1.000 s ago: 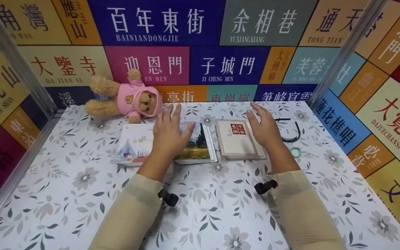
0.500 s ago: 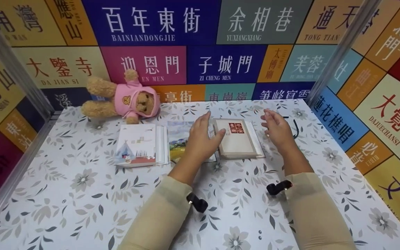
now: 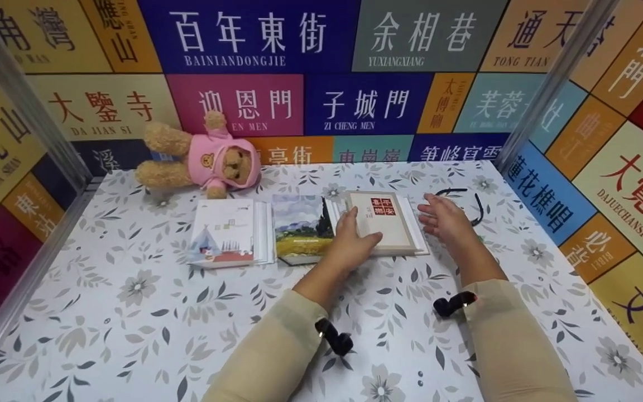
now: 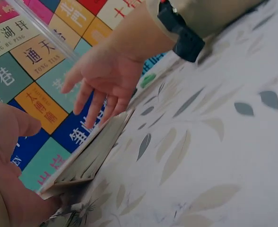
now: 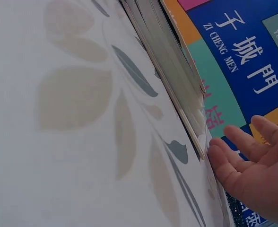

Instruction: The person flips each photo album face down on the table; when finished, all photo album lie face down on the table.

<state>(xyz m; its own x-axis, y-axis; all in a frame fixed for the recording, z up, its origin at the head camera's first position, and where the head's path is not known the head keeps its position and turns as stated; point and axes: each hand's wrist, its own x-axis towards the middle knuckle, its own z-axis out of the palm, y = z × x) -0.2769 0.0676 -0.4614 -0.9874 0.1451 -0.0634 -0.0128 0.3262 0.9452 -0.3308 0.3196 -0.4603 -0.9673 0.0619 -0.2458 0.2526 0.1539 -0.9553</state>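
Observation:
A beige book [image 3: 385, 226] with red square print lies flat between my two hands. My left hand [image 3: 350, 243] is at its left edge, fingers extended and thumb over the cover's lower left corner. In the left wrist view, the book's page edges [image 4: 94, 156] face the camera, and the left fingers are partly hidden by the book. My right hand [image 3: 449, 226] stands on edge just off the book's right side, palm toward it, fingers relaxed. The right wrist view shows the right fingertips [image 5: 219, 146] close to the book's corner.
Left of the beige book lie a landscape-painting book [image 3: 302, 229] and a white book with a tent picture [image 3: 224, 231]. Behind them a teddy bear in pink [image 3: 215, 159] lies sideways. A black toothed headband [image 3: 479, 206] and a green ring [image 4: 148, 79] are beyond my right hand.
My left hand has moved right, from over the painting book to the beige book's left edge. My right hand has shifted right and slightly nearer to me. The books look unmoved.

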